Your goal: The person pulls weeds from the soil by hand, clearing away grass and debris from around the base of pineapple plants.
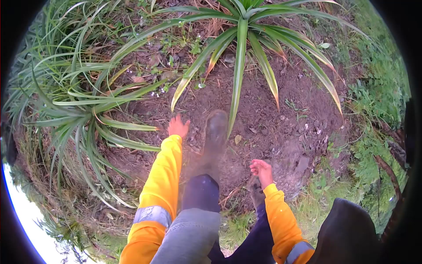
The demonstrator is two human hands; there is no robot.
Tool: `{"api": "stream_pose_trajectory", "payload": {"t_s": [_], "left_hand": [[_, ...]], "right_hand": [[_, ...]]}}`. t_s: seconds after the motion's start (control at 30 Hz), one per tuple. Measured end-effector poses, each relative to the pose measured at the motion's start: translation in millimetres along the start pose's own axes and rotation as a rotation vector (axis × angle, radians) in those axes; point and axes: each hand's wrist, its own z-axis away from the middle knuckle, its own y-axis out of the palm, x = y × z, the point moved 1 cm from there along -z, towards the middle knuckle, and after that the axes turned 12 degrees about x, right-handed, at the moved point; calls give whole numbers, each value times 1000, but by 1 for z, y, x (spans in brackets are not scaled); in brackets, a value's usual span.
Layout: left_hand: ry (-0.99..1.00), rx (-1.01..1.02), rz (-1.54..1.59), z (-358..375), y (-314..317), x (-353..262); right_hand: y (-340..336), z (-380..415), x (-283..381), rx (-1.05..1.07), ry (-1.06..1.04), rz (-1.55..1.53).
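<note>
My left hand (178, 126) is open over the soil, its fingers a little apart and nothing in them. It is nearest to the leaf tips of a spiky, pineapple-like plant (94, 110) on the left. Lower and to the right, my right hand (262, 172) has its fingers curled in, with no object showing in it. Between the hands, my boot (215, 130) is forward on the ground, by a long leaf tip of a larger pineapple-like plant (242, 26). My other boot (256, 191) is farther back, partly behind the right hand.
Brown soil (272, 132) with dry litter and stones lies around my feet. Tall grass (57, 66) grows at the left, and low green weeds (373, 88) at the right. Woody stems (389, 174) stand at the right edge. A dark object (347, 229) I cannot identify fills the lower right.
</note>
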Motion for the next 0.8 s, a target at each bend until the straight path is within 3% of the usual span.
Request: {"api": "stream_pose_trajectory", "payload": {"t_s": [0.1,0.13,0.23,0.3,0.33,0.4,0.47,0.57,0.73,0.8], "left_hand": [[86,-207,-27,-42,-1,-23],[116,-151,95,-57,-4,-29],[345,-301,145,-92,-10,-56],[348,-331,214,-101,-23,-76],[359,-433,58,-110,-19,-85],[330,-453,231,-125,-22,-100],[360,-503,335,-147,-13,-103],[270,-551,244,-168,-4,-114],[642,-859,460,-217,7,-126],[739,-810,600,-239,7,-123]], "right_hand": [[-3,-18,18,-68,-28,29],[1,-21,20,-90,-26,44],[23,-48,44,-181,-55,286],[64,-70,104,-152,-187,552],[82,-91,132,-142,-264,682],[98,-163,156,-122,-462,1018],[126,-231,199,-172,-730,1200],[178,-287,267,-118,-963,1497],[192,-351,303,120,-1197,1932],[175,-364,302,148,-1279,1983]]}}
